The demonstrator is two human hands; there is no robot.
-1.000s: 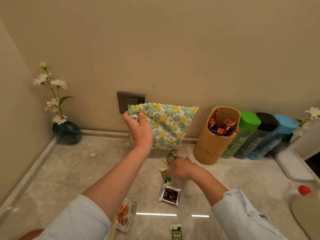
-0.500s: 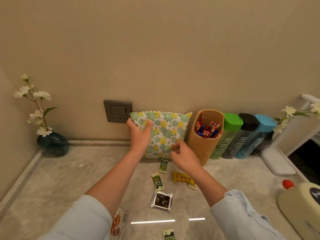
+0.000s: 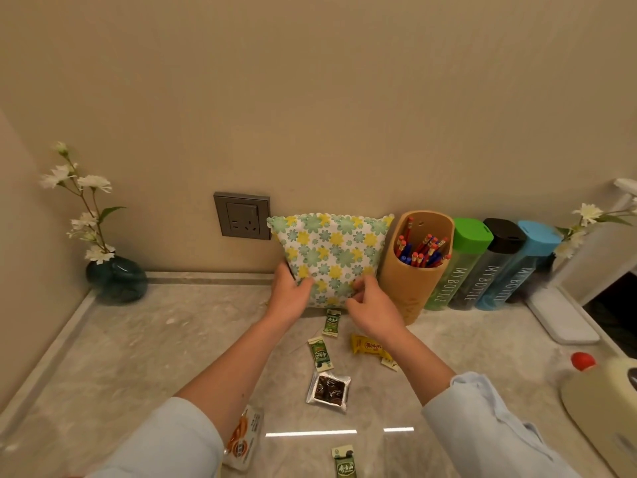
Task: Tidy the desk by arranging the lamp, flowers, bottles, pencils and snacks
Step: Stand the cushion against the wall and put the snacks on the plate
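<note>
Down from the top corner where it sat half a second ago, my left hand now grips the floral pouch at its lower left, thumb across the front and the other fingers hidden behind the fabric. My right hand has come up off the desk, and its curled fingertips pinch the pouch's lower right. The pouch stands upright at the desk's back edge against the wall, between the wall socket and the pencil holder, just beside the latter. Right of the holder, along the same edge, stand the green bottle, black bottle and blue bottle, then the white lamp base with a flower sprig above it. The flower vase sits in the back left corner. Loose snacks lie mid-desk between my forearms: two green sachets, a yellow wrapper and a dark packet. An orange packet and another green sachet lie toward the front edge. As I judge it, the step in hand is settling the pouch into the back row. Next I must let go gently enough that it does not slump, then gather the scattered snacks one by one.
</note>
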